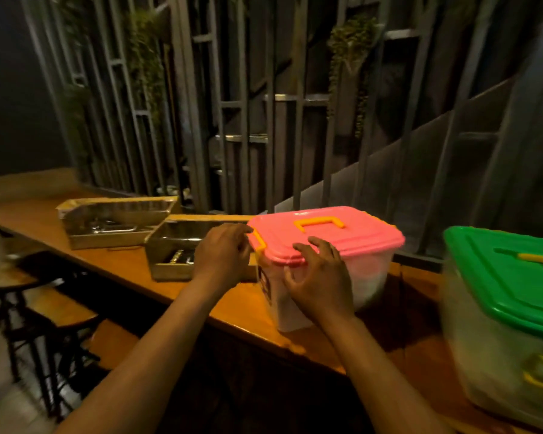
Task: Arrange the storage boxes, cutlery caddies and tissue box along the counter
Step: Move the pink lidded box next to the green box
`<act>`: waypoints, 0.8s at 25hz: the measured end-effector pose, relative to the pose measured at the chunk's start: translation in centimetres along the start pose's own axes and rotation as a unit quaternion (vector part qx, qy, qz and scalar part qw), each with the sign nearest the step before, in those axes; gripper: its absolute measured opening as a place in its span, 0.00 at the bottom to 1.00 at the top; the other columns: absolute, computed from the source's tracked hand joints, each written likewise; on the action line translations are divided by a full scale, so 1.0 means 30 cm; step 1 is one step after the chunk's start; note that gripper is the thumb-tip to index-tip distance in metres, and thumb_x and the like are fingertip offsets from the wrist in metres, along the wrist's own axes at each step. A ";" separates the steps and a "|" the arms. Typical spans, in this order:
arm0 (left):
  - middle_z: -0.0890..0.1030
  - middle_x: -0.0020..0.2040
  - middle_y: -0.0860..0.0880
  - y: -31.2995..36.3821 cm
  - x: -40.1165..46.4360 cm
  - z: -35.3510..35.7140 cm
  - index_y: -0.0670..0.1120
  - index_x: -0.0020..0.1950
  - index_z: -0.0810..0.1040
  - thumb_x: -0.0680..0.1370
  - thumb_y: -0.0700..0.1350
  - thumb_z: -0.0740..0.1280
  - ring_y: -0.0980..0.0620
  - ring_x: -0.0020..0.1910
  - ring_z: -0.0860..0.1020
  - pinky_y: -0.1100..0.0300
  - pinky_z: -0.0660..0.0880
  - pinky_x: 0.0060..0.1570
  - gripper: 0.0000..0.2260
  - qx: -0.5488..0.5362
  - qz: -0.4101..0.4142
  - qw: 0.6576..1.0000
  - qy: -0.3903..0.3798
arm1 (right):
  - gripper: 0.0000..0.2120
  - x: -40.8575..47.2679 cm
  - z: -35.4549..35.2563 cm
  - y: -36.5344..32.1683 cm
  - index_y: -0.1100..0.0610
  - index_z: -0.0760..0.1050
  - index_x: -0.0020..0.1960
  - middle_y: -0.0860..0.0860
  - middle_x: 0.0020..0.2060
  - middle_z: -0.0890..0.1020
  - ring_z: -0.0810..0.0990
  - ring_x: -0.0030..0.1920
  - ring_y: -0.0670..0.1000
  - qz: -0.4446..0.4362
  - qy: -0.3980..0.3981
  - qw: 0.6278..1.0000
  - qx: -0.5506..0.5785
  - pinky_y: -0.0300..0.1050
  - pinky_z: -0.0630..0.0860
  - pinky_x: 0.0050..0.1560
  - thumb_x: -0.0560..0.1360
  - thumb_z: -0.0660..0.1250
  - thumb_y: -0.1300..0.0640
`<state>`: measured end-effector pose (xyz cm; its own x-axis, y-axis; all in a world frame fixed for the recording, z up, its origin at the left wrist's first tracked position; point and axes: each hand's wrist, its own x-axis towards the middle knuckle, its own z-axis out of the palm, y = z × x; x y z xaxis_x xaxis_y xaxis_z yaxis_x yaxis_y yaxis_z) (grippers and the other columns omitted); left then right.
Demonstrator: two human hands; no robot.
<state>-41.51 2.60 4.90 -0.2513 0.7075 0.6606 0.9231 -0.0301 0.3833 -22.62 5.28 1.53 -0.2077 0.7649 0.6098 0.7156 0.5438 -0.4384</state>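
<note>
A clear storage box with a pink lid (pixel 351 242) and yellow handle stands on the wooden counter (pixel 123 267). My left hand (pixel 221 255) rests at the box's left end by its yellow latch, fingers curled. My right hand (pixel 320 277) is at the near front corner, fingers spread and bent against the lid edge and wall. A second clear box with a green lid (pixel 508 283) stands to the right, close to me. Two metal cutlery caddies lie to the left: the near one (pixel 170 261) touches the pink box, the far one (pixel 113 223) sits behind it. No tissue box is visible.
A metal grille with hanging plants (pixel 145 73) runs along the counter's far edge. Wooden stools (pixel 54 311) stand below the counter at the left. Bare counter stretches to the far left and between the two boxes.
</note>
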 end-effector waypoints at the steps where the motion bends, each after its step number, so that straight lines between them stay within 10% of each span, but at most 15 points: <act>1: 0.83 0.55 0.48 -0.035 0.028 -0.008 0.50 0.56 0.82 0.76 0.43 0.66 0.44 0.56 0.79 0.52 0.74 0.50 0.11 0.004 -0.006 1.000 -0.002 | 0.25 0.039 0.047 -0.029 0.46 0.74 0.65 0.51 0.68 0.73 0.69 0.68 0.55 -0.004 -0.022 1.000 -0.005 0.54 0.67 0.69 0.72 0.61 0.37; 14: 0.80 0.62 0.49 -0.189 0.333 0.249 0.53 0.66 0.75 0.80 0.54 0.61 0.47 0.60 0.78 0.49 0.76 0.56 0.17 -0.091 -0.114 0.985 -0.091 | 0.24 0.184 0.268 -0.047 0.51 0.79 0.59 0.49 0.56 0.83 0.80 0.58 0.54 -0.101 0.039 0.989 -0.099 0.53 0.73 0.59 0.73 0.61 0.36; 20: 0.81 0.49 0.45 -0.169 0.397 0.337 0.50 0.66 0.75 0.77 0.43 0.64 0.47 0.40 0.80 0.53 0.78 0.36 0.17 -0.277 -0.219 0.908 -0.225 | 0.22 0.181 0.138 0.061 0.44 0.77 0.62 0.42 0.61 0.81 0.75 0.65 0.47 -0.118 -0.021 0.992 -0.049 0.57 0.58 0.72 0.73 0.60 0.36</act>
<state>-46.25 18.33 4.30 -0.2996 0.9504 0.0834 0.4448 0.0618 0.8935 -25.20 11.86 1.29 -0.4039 0.6350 0.6585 0.7041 0.6753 -0.2194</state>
